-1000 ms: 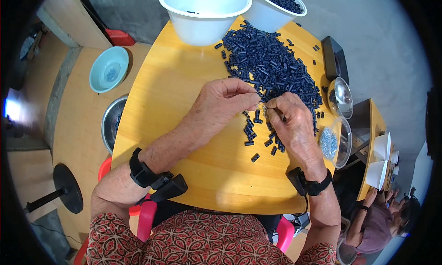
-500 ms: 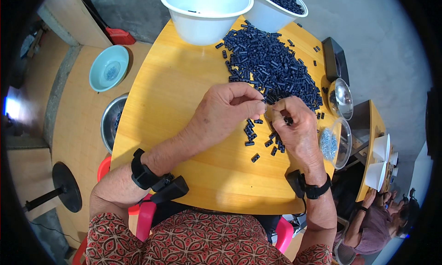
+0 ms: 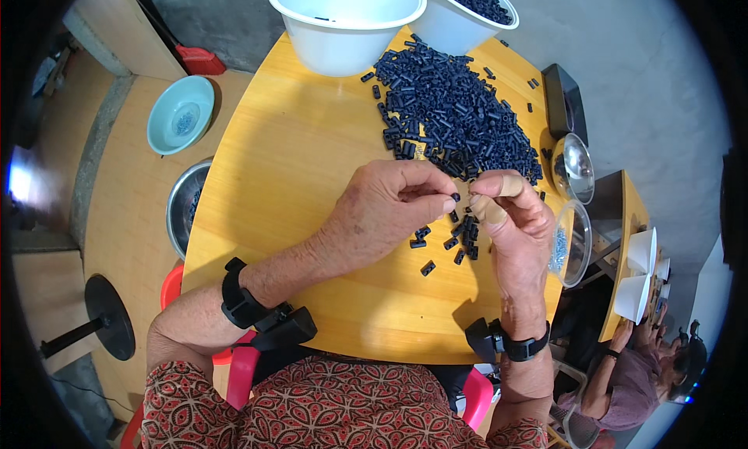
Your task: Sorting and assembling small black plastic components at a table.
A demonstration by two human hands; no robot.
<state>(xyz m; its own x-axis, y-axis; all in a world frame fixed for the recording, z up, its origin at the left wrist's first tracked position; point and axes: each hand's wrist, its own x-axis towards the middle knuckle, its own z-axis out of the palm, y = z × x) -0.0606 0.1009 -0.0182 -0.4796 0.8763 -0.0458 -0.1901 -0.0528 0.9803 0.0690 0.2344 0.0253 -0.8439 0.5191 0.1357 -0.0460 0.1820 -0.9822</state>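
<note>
My left hand (image 3: 379, 210) is closed in a pinch on a small black plastic connector (image 3: 456, 197), whose end shows at the thumb and fingertip. Just right of it, with a narrow gap between, my right hand (image 3: 514, 215) pinches thumb against forefinger; both carry tan tape. Whatever those right fingertips hold is too small to make out. Below and between the hands lie several loose black connectors (image 3: 466, 232), some showing holes. Beyond the fingers spreads a large heap of the same black connectors (image 3: 452, 106).
At the table's far edge stand a white tub (image 3: 347, 36) and a second white tub (image 3: 460, 28) full of black pieces. Along the right are a black tray (image 3: 564, 98), a steel bowl (image 3: 578, 168) and a clear bowl (image 3: 580, 250) of small shiny parts. Another person (image 3: 631, 394) sits at right.
My right hand has turned so its taped thumb and forefinger show. My left hand has dropped slightly toward me, and a black connector now shows at its fingertips.
</note>
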